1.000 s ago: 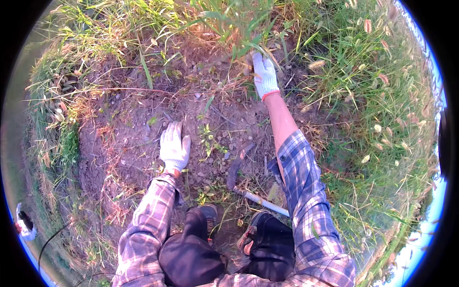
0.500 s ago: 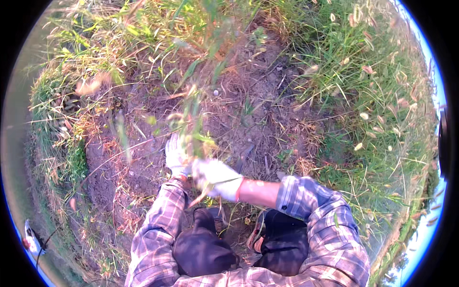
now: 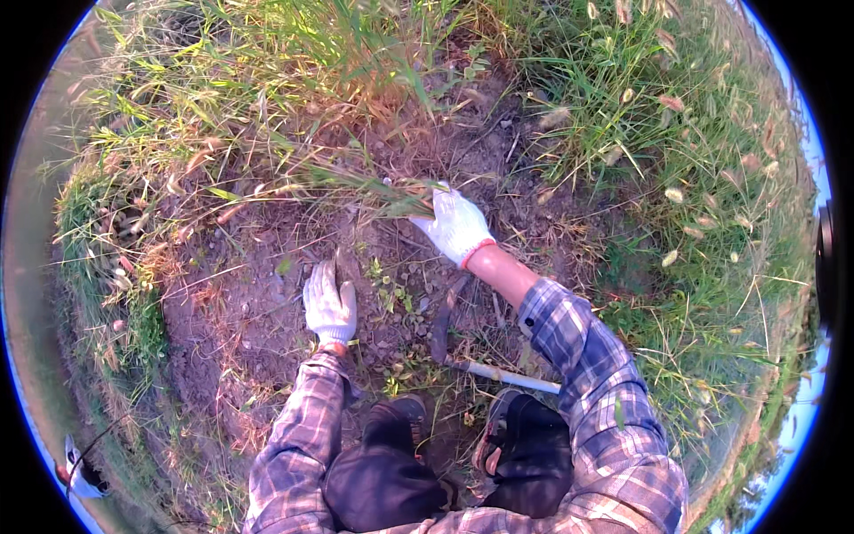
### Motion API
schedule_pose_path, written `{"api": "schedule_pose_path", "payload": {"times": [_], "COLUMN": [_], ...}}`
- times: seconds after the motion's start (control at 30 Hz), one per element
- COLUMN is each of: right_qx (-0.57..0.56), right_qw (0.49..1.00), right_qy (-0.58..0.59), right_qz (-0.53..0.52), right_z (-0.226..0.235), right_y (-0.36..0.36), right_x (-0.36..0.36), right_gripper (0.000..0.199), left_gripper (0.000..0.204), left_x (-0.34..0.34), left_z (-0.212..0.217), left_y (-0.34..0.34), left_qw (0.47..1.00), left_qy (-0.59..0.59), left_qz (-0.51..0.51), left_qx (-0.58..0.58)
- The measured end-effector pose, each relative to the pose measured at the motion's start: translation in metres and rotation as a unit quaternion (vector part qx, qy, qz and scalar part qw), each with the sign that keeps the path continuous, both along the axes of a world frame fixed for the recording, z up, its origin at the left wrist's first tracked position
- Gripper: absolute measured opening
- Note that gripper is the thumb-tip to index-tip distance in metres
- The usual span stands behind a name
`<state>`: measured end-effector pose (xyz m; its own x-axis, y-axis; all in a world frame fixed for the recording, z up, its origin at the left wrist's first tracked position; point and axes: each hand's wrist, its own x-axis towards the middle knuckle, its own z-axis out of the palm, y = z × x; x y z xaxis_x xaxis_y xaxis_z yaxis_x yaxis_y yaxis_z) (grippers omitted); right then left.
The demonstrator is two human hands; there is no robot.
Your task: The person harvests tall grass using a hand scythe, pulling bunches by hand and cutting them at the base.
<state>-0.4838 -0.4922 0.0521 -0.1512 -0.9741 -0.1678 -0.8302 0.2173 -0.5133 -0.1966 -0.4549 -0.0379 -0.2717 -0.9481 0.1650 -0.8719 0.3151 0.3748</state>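
Observation:
My right hand (image 3: 456, 224), in a white knit glove with a red cuff, is closed around a bunch of cut-looking grass stems (image 3: 405, 198). The stems stretch out leftward, low over the soil. Nearer to me and to the left is my left hand (image 3: 329, 303), also gloved in white. Its fingers are extended and it holds nothing, palm toward the bare ground. Between my hands and my feet lies a sickle with a dark curved blade (image 3: 440, 325) and a pale handle (image 3: 511, 375). Part of that handle's end is hidden by my right sleeve.
Tall grass (image 3: 374, 53) stands ahead, with thicker seed-headed grass (image 3: 676, 178) along the right. Small leafy weeds (image 3: 384, 285) grow from the brown soil (image 3: 209, 329). My shoes (image 3: 400, 411) rest just behind the sickle. At the far lower left a person (image 3: 80, 472) is partly visible.
My right hand has swung forward and right, away from my left hand, carrying the grass. The left hand has stayed nearly in place. The sickle, largely covered before, now shows.

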Motion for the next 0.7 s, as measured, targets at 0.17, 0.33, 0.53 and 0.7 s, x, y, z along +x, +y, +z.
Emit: {"api": "schedule_pose_path", "payload": {"times": [0.17,0.33,0.53,0.7], "right_qx": [-0.080,-0.240,-0.057,-0.039], "right_qw": [0.982,0.955,0.990,0.993], "right_qy": [0.155,0.163,-0.018,-0.099], "right_qz": [-0.070,0.069,0.129,-0.047], "right_z": [-0.031,-0.070,-0.064,-0.080], "right_y": [-0.079,-0.101,-0.114,-0.110], "right_x": [-0.017,0.011,0.032,0.022], "right_gripper": [0.080,0.034,0.028,0.041], "left_gripper": [0.053,0.051,0.052,0.052], "left_x": [-0.006,-0.007,0.002,0.001], "left_z": [0.000,0.003,0.005,0.007], "left_y": [0.002,0.004,0.000,-0.003], "left_qw": [1.000,1.000,1.000,1.000], "left_qy": [0.002,-0.013,0.011,0.026], "left_qz": [0.002,-0.005,0.003,0.004], "left_qx": [0.000,-0.020,-0.010,-0.011]}}
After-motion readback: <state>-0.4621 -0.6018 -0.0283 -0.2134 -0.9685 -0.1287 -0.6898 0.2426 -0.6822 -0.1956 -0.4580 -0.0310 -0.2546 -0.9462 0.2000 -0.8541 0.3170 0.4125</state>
